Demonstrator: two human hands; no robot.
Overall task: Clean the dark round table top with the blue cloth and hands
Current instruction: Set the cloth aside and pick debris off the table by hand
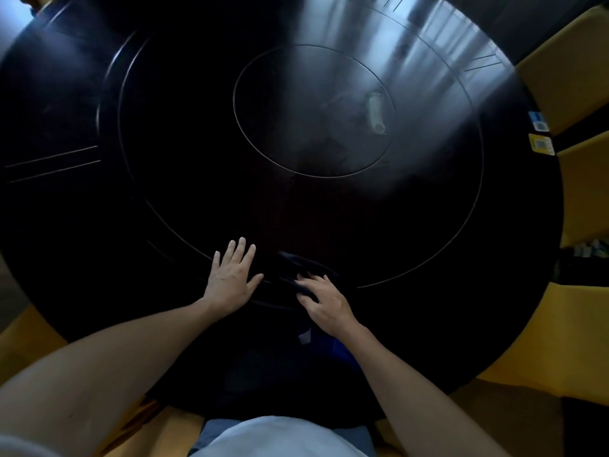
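Note:
The dark round table top (197, 133) fills most of the view, with thin ring lines and a glossy sheen at the far right. My left hand (230, 278) lies flat on it near the front, fingers spread, holding nothing. My right hand (324, 300) rests just to its right, fingertips pressing on a dark blue cloth (298, 263) that lies crumpled on the table. More blue fabric (342, 352) shows under my right wrist; I cannot tell if it is the same cloth.
A small pale object (375, 110) lies inside the inner ring. Two stickers, blue (538, 122) and yellow (542, 145), sit at the table's right edge. Yellow chairs (573, 61) stand around the right side and a yellow floor (29, 331) shows at the left.

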